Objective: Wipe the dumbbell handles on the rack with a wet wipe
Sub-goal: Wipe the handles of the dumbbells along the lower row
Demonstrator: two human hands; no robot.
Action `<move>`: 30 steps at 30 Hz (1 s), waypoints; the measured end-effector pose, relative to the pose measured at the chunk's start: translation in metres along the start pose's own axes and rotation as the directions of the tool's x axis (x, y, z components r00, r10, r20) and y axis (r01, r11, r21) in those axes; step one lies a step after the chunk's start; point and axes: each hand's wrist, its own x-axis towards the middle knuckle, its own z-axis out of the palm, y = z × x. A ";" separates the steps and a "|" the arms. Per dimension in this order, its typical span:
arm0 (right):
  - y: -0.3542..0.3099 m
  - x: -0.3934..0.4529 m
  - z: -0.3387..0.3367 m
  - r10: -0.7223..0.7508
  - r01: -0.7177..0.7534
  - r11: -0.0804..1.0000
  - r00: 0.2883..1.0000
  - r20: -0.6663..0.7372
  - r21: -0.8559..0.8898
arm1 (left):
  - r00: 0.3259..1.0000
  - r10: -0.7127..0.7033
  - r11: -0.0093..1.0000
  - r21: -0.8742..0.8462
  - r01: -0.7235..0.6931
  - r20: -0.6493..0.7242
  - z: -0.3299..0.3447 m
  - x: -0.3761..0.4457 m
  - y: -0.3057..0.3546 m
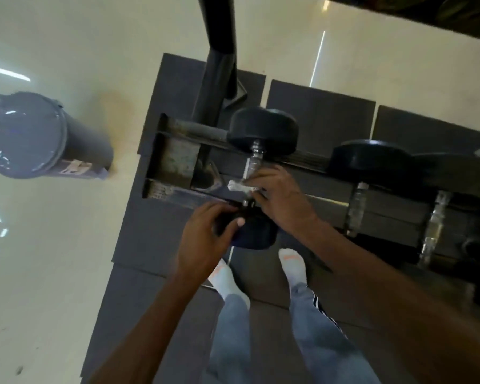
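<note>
The left hand curls around the near head of a dumbbell on the rack; the right hand pinches a white wipe against its handle.

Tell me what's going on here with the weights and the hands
A person is standing at a dumbbell rack, cleaning the leftmost dumbbell. The right hand holds a white wet wipe wrapped against the metal handle, while the left hand grips the dumbbell's near head to steady it. Two more dumbbells wait to the right on the rack. A dark lidded bin stands on the floor to the left.
</note>
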 end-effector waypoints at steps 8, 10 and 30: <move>-0.009 0.002 -0.016 -0.133 0.233 0.961 0.862 0.489 -0.150 | 0.997 0.021 1.000 -0.020 -0.019 0.072 -0.002 0.005 -0.020; -0.012 0.008 -0.020 -0.171 0.301 0.941 0.818 0.549 -0.155 | 0.999 0.021 0.999 -0.030 -0.020 0.050 -0.001 0.003 -0.020; -0.011 0.044 0.001 -0.208 0.350 0.933 0.712 0.671 -0.083 | 0.999 -0.050 0.998 -0.047 0.050 0.007 0.010 -0.020 -0.002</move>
